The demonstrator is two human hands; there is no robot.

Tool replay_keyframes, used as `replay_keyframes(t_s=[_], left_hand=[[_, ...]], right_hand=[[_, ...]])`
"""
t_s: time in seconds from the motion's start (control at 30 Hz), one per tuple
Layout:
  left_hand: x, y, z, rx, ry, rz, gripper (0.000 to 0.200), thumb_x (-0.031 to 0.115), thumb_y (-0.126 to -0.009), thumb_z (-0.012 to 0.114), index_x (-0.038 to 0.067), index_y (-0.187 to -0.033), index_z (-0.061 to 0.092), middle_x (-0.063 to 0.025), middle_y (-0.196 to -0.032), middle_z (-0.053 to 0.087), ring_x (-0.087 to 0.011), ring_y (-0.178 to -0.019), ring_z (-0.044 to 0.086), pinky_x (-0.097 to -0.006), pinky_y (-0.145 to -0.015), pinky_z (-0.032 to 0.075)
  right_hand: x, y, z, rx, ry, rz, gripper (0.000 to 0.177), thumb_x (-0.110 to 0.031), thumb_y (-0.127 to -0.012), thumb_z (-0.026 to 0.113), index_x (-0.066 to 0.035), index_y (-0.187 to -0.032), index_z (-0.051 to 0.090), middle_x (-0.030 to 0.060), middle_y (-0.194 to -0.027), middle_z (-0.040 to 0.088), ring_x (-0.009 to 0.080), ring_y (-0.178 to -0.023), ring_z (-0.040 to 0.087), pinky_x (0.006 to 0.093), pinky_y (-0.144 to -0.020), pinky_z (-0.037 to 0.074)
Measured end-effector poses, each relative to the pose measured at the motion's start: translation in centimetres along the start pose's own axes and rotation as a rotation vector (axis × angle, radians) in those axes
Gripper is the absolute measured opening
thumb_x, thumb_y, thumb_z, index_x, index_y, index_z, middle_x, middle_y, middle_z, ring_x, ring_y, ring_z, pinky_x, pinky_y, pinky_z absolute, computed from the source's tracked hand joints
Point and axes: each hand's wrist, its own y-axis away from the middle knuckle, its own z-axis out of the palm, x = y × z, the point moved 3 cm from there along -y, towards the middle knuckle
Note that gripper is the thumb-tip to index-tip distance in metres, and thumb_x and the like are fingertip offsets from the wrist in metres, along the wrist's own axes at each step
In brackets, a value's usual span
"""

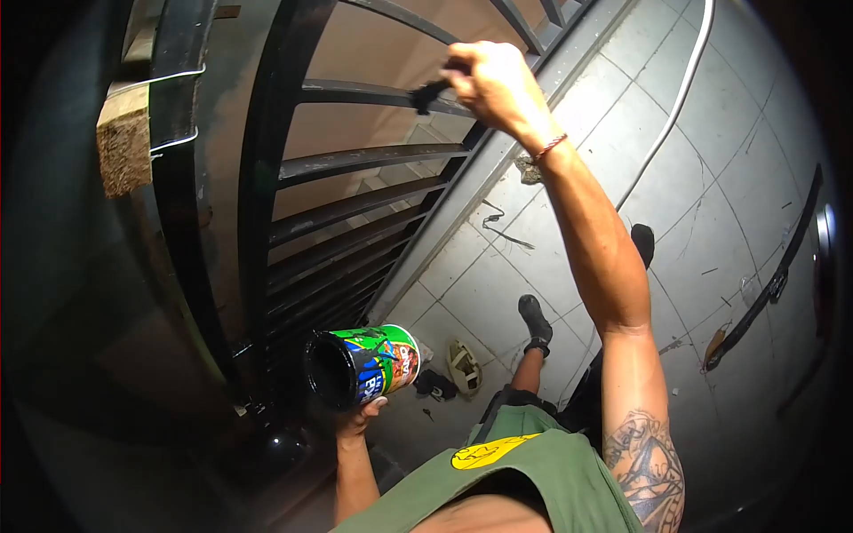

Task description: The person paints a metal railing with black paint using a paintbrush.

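My left hand (357, 419) is closed round the lower side of a printed can (395, 355) with green, blue and brown on its label. Black paint coats the can's mouth and runs down its side, and the can tips toward the left. Higher up, my right hand (502, 84) pinches a dark, paint-black scrap like a rag or sponge (428, 96). That scrap overlaps one of the bars of a black metal railing (369, 164), close by its right-hand frame.
A wood block (124, 147) is tied with white wire to a dark post at the left. On the tiled floor (711, 213) lie a pale shoe (464, 367), a long black strip (773, 284) and debris. A white cable (682, 93) crosses the tiles.
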Motion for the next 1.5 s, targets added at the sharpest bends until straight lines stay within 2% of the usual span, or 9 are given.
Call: replay_keyframes(t_s=[0.23, 0.33, 0.47, 0.67, 0.8, 1.03, 1.27, 1.4, 1.5], left_hand=[[0.6, -0.5, 0.4, -0.055, 0.058, 0.047, 0.094, 0.039, -0.059, 0.088, -0.001, -0.130, 0.043, -0.0065, -0.126, 0.050, -0.0193, -0.116, 0.049, -0.0350, -0.100, 0.040], [-0.3, -0.4, -0.6, -0.032, 0.026, 0.043, 0.096, 0.038, -0.058, 0.089, -0.001, -0.131, 0.042, -0.0063, -0.126, 0.050, -0.0192, -0.115, 0.050, -0.0353, -0.101, 0.040], [-0.5, -0.5, -1.0, -0.023, 0.035, 0.049, 0.093, 0.031, -0.058, 0.089, 0.001, -0.132, 0.042, -0.0064, -0.126, 0.051, -0.0211, -0.116, 0.050, -0.0381, -0.102, 0.039], [-1.3, -0.9, -1.1, -0.057, 0.033, 0.050, 0.085, 0.027, -0.060, 0.086, 0.003, -0.130, 0.044, -0.0059, -0.126, 0.052, -0.0227, -0.116, 0.050, -0.0404, -0.104, 0.037], [-1.7, -1.2, -1.1, -0.045, -0.010, 0.023, 0.080, 0.025, -0.062, 0.085, 0.003, -0.129, 0.046, -0.0055, -0.126, 0.052, -0.0231, -0.117, 0.049, -0.0408, -0.104, 0.036], [-1.1, -1.5, -0.4, -0.030, 0.086, 0.049, 0.082, 0.018, -0.059, 0.085, 0.004, -0.129, 0.047, -0.0055, -0.125, 0.053, -0.0235, -0.118, 0.049, -0.0421, -0.104, 0.036], [-2.0, -1.3, -0.7, -0.017, 0.063, -0.021, 0.082, 0.023, -0.058, 0.088, 0.003, -0.128, 0.049, -0.0056, -0.124, 0.054, -0.0207, -0.115, 0.051, -0.0387, -0.101, 0.040], [-1.9, -1.6, 0.4, -0.011, 0.079, -0.092, 0.083, 0.019, -0.057, 0.086, 0.003, -0.129, 0.048, -0.0064, -0.125, 0.053, -0.0226, -0.117, 0.050, -0.0401, -0.103, 0.038], [-2.1, -1.7, 0.5, -0.019, 0.104, -0.111, 0.083, 0.015, -0.056, 0.084, 0.003, -0.130, 0.046, -0.0065, -0.126, 0.052, -0.0238, -0.117, 0.050, -0.0411, -0.104, 0.037]], right_hand=[[-3.5, -3.7, -6.6, -0.103, -0.928, 0.369, 0.014, -0.014, -0.085, 0.061, -0.004, -0.091, 0.069, 0.0049, -0.073, 0.067, 0.0105, -0.058, 0.058, 0.0236, -0.056, 0.047], [2.5, -2.4, 0.8, -0.162, -1.071, 0.378, 0.011, -0.013, -0.085, 0.064, -0.002, -0.086, 0.068, 0.0021, -0.065, 0.059, 0.0042, -0.055, 0.052, 0.0200, -0.050, 0.041], [9.3, 1.9, 6.1, -0.244, -0.491, 0.780, 0.012, -0.013, -0.081, 0.064, -0.002, -0.083, 0.068, 0.0036, -0.064, 0.063, 0.0069, -0.059, 0.057, 0.0217, -0.055, 0.044], [10.5, 6.0, 8.4, 0.034, 0.164, 0.233, 0.012, -0.010, -0.078, 0.061, -0.004, -0.089, 0.064, 0.0163, -0.081, 0.065, 0.0334, -0.078, 0.064, 0.0407, -0.070, 0.050], [8.0, 4.8, 9.2, -0.126, 0.025, 0.231, 0.010, -0.008, -0.080, 0.060, -0.002, -0.087, 0.064, 0.0185, -0.080, 0.065, 0.0356, -0.077, 0.064, 0.0399, -0.070, 0.051], [5.6, 0.5, 2.3, -0.160, -1.088, 0.446, 0.017, -0.009, -0.086, 0.063, 0.001, -0.099, 0.065, 0.0035, -0.075, 0.063, 0.0055, -0.058, 0.054, 0.0164, -0.050, 0.041], [13.8, 6.8, 9.1, -0.258, -0.453, 0.945, 0.013, -0.013, -0.080, 0.067, -0.003, -0.087, 0.071, 0.0044, -0.070, 0.067, 0.0102, -0.061, 0.062, 0.0230, -0.056, 0.050], [13.1, 8.0, 9.8, -0.139, 0.061, 0.387, 0.015, -0.013, -0.080, 0.062, -0.002, -0.088, 0.068, 0.0179, -0.078, 0.067, 0.0317, -0.074, 0.067, 0.0384, -0.071, 0.053], [7.9, 7.3, 7.9, -0.010, -0.190, 0.275, 0.013, -0.011, -0.081, 0.060, -0.001, -0.086, 0.065, 0.0186, -0.073, 0.064, 0.0326, -0.069, 0.064, 0.0377, -0.064, 0.051]])
